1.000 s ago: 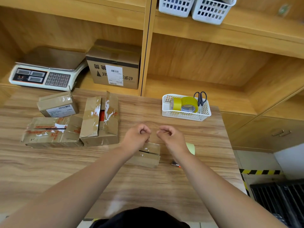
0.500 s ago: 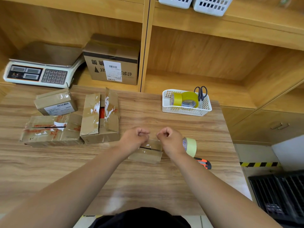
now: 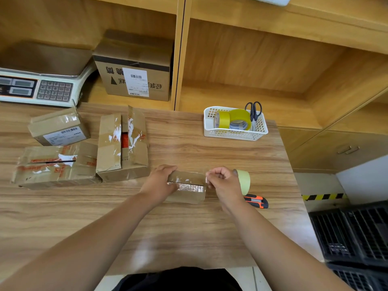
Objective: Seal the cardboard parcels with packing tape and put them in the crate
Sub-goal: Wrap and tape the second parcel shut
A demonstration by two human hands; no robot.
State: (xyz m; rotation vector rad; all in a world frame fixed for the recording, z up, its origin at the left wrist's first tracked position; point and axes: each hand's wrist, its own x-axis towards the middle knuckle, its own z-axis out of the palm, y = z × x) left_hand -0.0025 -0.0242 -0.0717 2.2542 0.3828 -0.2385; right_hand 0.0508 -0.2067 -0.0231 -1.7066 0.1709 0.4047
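Observation:
A small cardboard parcel [image 3: 189, 196] lies on the wooden table [image 3: 189, 234] in front of me. My left hand [image 3: 158, 183] grips its left end, thumb on the tape's end. A shiny strip of clear tape [image 3: 190, 186] runs across the parcel's top to my right hand [image 3: 222, 182]. That hand grips a pale tape roll [image 3: 244, 181] just past the parcel's right end. Three more parcels sit at the left: a labelled one [image 3: 58, 129], a flat one [image 3: 56, 164] and one with open flaps [image 3: 122, 143]. The black crate [image 3: 357, 234] stands on the floor at the right.
An orange and black utility knife [image 3: 257, 201] lies just right of my right wrist. A white basket [image 3: 235, 133] at the back holds yellow tape rolls and scissors. A scale [image 3: 37, 87] and a large box [image 3: 134, 68] sit on the shelf behind.
My hands have drawn apart from the middle. The left went to the parcel's left end and the right pulled the roll rightwards, stretching tape across the top.

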